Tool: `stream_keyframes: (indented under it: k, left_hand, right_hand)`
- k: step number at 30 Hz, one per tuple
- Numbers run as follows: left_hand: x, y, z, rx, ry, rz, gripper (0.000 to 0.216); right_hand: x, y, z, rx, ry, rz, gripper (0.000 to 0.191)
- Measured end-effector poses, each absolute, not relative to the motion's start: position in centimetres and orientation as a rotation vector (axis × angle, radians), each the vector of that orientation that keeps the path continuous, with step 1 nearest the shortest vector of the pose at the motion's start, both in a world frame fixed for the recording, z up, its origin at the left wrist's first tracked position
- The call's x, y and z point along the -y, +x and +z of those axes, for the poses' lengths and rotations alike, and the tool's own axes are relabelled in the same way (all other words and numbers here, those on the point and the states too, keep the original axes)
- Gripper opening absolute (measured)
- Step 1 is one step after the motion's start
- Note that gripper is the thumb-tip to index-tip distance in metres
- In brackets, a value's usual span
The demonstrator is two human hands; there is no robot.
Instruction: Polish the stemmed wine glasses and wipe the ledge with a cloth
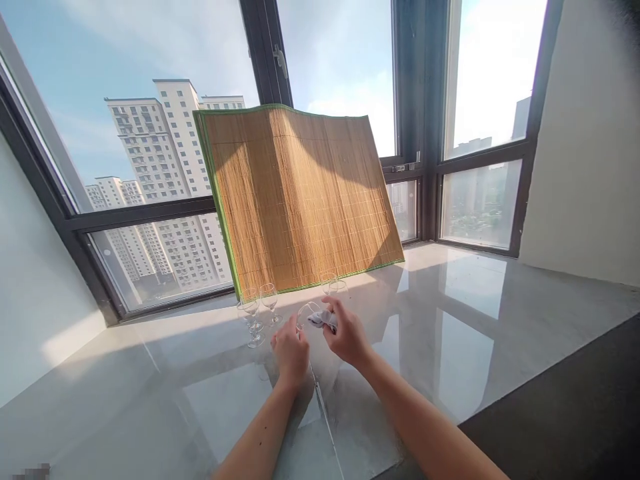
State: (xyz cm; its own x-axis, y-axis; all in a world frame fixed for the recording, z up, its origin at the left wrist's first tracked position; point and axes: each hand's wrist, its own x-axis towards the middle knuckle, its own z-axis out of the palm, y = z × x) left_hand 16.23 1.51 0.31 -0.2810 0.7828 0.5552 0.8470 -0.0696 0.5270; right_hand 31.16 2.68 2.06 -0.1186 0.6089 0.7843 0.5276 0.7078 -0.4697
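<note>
Bay-window corner, bright daylight; work surface is a glossy grey tiled ledge (150, 413) under the windows (340, 53). The thing in hand is a clear glass (305, 309), up between the two hands at mid-ledge. Left hand (291, 353): grip is curled onto the near left side of the glass, fingers hide most of the contact. Right hand (346, 333): grip is pinching a bunched white-grey cloth (323, 321), index finger extended over it, cloth right up against the glass. Can't tell if any cloth is inside the bowl.

Status, my read: cloth-on-glass work is under way on this one piece, not finished, since both hands are on it and it's not set down. Rest of the set is hands-off: a cluster of stemmed glasses (249, 312) stands upright just left of the left hand, and what looks like a pair of back glasses (337, 286) sits beyond the right hand, near the mat. Two separate groups, but nothing shows which is done and which is left; too transparent and small to judge finish or get a firm count.

Further out: bamboo mat (300, 200) with green edging leans against the windows behind the glasses. Outside, tower blocks (175, 133).
</note>
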Motion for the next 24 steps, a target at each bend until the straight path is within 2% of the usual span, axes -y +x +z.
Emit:
stream_keyframes:
  k: [6, 11, 16, 20, 24]
  left_hand:
    - [-0.8, 16.9, 0.2, 1.963, -1.905, -1.022, 0.038]
    - [-1.4, 16.8, -0.2, 2.025, -1.931, -1.310, 0.040]
    - [-2.4, 16.0, -0.3, 2.147, -1.740, -1.639, 0.027]
    - [-2.4, 15.7, -0.4, 2.103, -1.770, -1.619, 0.028]
    - [-1.9, 15.9, -0.4, 2.041, -1.909, -1.434, 0.033]
  right_hand:
    - [-2.9, 30.9, 1.6, 1.827, -0.925, 0.041, 0.053]
    - [-3.5, 31.6, 1.6, 1.726, -1.038, -0.023, 0.049]
    - [-4.2, 32.1, 1.5, 1.652, -1.082, 0.036, 0.045]
    - [-4.5, 32.1, 1.2, 1.733, -0.999, 0.184, 0.047]
    - [-4.5, 31.8, 0.9, 1.809, -0.875, 0.370, 0.048]
